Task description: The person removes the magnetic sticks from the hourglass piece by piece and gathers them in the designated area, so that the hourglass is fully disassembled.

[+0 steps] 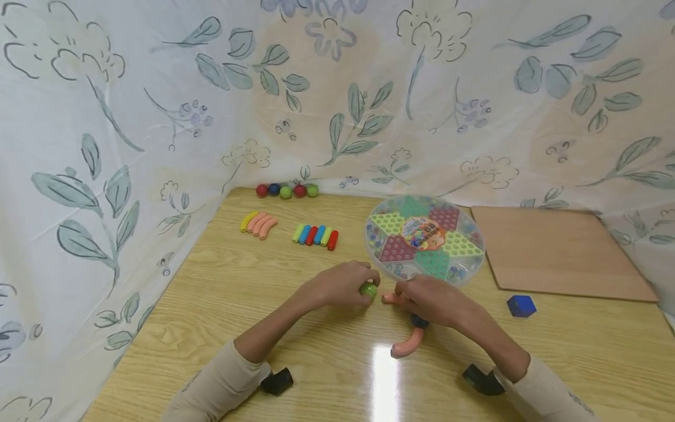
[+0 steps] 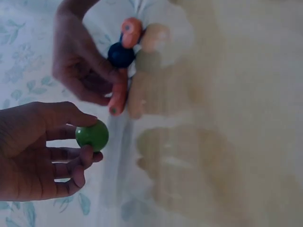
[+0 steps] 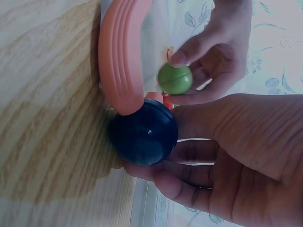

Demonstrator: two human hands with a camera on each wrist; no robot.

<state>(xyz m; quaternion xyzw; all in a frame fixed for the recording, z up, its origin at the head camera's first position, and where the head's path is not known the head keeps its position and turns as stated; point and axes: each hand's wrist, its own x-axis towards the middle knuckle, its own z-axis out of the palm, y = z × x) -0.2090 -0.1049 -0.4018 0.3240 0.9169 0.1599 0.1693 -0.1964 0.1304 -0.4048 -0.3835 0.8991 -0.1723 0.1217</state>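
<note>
My left hand (image 1: 343, 284) pinches a small green ball (image 1: 369, 290) between thumb and fingers, held just above the table. To its right, my right hand (image 1: 435, 299) grips a pink curved stick (image 1: 389, 298), whose end points toward the green ball. A dark blue ball (image 3: 144, 132) joins that stick to a second pink curved stick (image 1: 407, 346), which reaches toward the near edge. In the left wrist view, the right thumb and fingers close round the gripped stick (image 2: 118, 97). A small gap separates the green ball (image 2: 92, 135) from the stick's end.
Behind the hands lies a round Chinese checkers board (image 1: 424, 237). At the left back are a row of coloured balls (image 1: 286, 191), curved sticks (image 1: 258, 224) and short straight sticks (image 1: 314, 235). A brown board (image 1: 564, 252) and a blue cube (image 1: 521, 306) lie at right.
</note>
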